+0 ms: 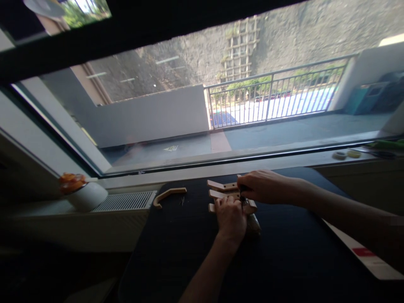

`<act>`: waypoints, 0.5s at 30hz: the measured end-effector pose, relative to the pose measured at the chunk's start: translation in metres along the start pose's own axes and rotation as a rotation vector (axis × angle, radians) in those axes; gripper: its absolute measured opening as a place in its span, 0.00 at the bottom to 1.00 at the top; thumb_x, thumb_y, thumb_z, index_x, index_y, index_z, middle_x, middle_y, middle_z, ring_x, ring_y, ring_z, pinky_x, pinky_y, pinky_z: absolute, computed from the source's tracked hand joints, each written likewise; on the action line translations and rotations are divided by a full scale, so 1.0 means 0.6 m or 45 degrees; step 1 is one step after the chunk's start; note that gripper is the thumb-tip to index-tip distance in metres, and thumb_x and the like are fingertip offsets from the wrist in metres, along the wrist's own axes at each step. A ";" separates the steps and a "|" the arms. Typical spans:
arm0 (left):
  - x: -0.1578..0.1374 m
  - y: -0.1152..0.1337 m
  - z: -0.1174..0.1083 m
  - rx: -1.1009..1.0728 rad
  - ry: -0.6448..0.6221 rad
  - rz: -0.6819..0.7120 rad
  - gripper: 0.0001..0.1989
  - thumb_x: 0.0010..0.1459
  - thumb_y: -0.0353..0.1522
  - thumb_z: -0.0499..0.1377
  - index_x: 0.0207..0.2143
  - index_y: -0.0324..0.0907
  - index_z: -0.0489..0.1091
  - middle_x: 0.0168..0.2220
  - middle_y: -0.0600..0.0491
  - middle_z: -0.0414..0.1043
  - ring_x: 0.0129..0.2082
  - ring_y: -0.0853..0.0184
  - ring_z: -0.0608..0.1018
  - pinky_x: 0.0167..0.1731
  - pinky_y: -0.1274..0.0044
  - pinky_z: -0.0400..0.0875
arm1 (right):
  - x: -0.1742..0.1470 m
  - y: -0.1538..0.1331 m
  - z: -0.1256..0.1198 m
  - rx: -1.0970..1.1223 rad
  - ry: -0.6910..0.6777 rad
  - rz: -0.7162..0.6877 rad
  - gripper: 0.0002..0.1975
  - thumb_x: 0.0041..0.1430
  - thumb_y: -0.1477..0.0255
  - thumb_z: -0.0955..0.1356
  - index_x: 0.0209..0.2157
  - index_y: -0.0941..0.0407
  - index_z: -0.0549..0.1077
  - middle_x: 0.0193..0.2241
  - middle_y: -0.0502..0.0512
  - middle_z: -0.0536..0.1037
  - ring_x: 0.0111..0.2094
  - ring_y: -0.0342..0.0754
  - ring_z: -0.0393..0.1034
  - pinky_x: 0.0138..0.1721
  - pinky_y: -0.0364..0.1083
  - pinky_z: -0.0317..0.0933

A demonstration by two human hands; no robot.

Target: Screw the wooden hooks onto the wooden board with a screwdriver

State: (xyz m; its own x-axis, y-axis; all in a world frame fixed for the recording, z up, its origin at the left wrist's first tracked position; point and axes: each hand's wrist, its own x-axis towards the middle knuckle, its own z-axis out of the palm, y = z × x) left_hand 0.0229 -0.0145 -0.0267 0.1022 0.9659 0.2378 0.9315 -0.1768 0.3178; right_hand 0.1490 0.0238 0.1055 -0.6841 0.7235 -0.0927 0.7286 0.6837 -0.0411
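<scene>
On the dark table (284, 252) lies a small assembly of pale wooden strips (221, 184), with dark round holes or screw heads in them. My left hand (232, 216) presses down on the near strips, its fingers bent over them and closed. My right hand (267, 186) is closed around a dark tool (243, 191) that points down at the wood; its kind is mostly hidden by the fingers. Under the right end of the strips sits a brownish, rounded block (253, 224). Left of the assembly lies a curved wooden piece (170, 193), with a few thin screws or nails (182, 201) beside it.
A white pot with orange flowers (85, 197) stands on the left ledge beside a slatted grille (126, 201). Tape rolls (339, 155) rest on the windowsill at right. A white board with a red mark (362, 251) lies near my right forearm. A large window spans the back.
</scene>
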 end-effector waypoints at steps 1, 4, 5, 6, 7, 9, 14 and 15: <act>0.000 0.000 0.001 -0.002 0.003 -0.001 0.06 0.59 0.32 0.58 0.34 0.41 0.74 0.41 0.48 0.74 0.46 0.56 0.72 0.51 0.63 0.58 | 0.000 0.000 0.000 -0.010 0.005 0.000 0.09 0.58 0.69 0.64 0.35 0.56 0.74 0.29 0.57 0.79 0.30 0.50 0.72 0.25 0.44 0.48; 0.000 0.000 0.001 -0.019 0.017 0.003 0.05 0.58 0.32 0.58 0.34 0.41 0.74 0.41 0.49 0.74 0.47 0.56 0.72 0.51 0.63 0.58 | -0.001 -0.002 -0.004 -0.011 0.011 -0.016 0.10 0.57 0.69 0.64 0.38 0.54 0.75 0.31 0.56 0.79 0.30 0.50 0.72 0.25 0.44 0.47; 0.000 -0.001 0.001 -0.024 0.020 0.006 0.05 0.58 0.32 0.58 0.34 0.41 0.74 0.41 0.49 0.74 0.47 0.57 0.72 0.50 0.63 0.59 | -0.001 -0.003 -0.007 -0.003 0.004 -0.024 0.11 0.56 0.70 0.64 0.39 0.53 0.75 0.32 0.55 0.80 0.31 0.50 0.72 0.25 0.44 0.47; 0.000 -0.001 0.001 -0.028 0.023 0.011 0.05 0.58 0.32 0.59 0.34 0.42 0.74 0.41 0.49 0.74 0.47 0.57 0.72 0.50 0.63 0.59 | -0.002 -0.004 -0.009 0.001 -0.002 -0.029 0.12 0.56 0.71 0.64 0.40 0.53 0.75 0.32 0.55 0.80 0.31 0.50 0.73 0.26 0.44 0.48; 0.000 -0.001 0.001 -0.030 0.024 0.014 0.05 0.58 0.32 0.59 0.35 0.42 0.74 0.41 0.49 0.74 0.47 0.57 0.72 0.50 0.63 0.59 | -0.002 -0.004 -0.010 -0.001 -0.008 -0.030 0.12 0.55 0.72 0.64 0.39 0.53 0.75 0.32 0.55 0.80 0.32 0.50 0.73 0.26 0.44 0.48; 0.000 -0.001 0.001 -0.029 0.021 0.010 0.05 0.58 0.32 0.58 0.34 0.42 0.74 0.41 0.49 0.74 0.46 0.57 0.72 0.50 0.63 0.59 | -0.002 -0.006 -0.012 -0.019 -0.015 -0.025 0.11 0.56 0.72 0.64 0.38 0.54 0.75 0.32 0.55 0.80 0.32 0.51 0.73 0.26 0.44 0.48; 0.000 -0.002 0.001 -0.039 0.013 -0.002 0.05 0.58 0.32 0.59 0.32 0.41 0.74 0.40 0.49 0.73 0.46 0.58 0.72 0.50 0.64 0.59 | -0.001 -0.008 -0.011 -0.094 0.016 0.001 0.09 0.57 0.69 0.64 0.33 0.56 0.74 0.30 0.58 0.79 0.32 0.53 0.74 0.27 0.45 0.48; 0.000 -0.002 0.002 -0.045 0.014 -0.001 0.05 0.58 0.32 0.59 0.32 0.41 0.74 0.41 0.49 0.73 0.46 0.58 0.72 0.50 0.64 0.59 | -0.001 -0.008 -0.011 -0.110 0.019 0.004 0.09 0.57 0.68 0.64 0.33 0.57 0.74 0.31 0.58 0.79 0.33 0.53 0.74 0.27 0.45 0.48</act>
State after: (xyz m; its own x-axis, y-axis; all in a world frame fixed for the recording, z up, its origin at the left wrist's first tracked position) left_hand 0.0221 -0.0139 -0.0279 0.0970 0.9640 0.2477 0.9188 -0.1824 0.3500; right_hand 0.1457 0.0204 0.1124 -0.6826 0.7267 -0.0776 0.7257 0.6865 0.0450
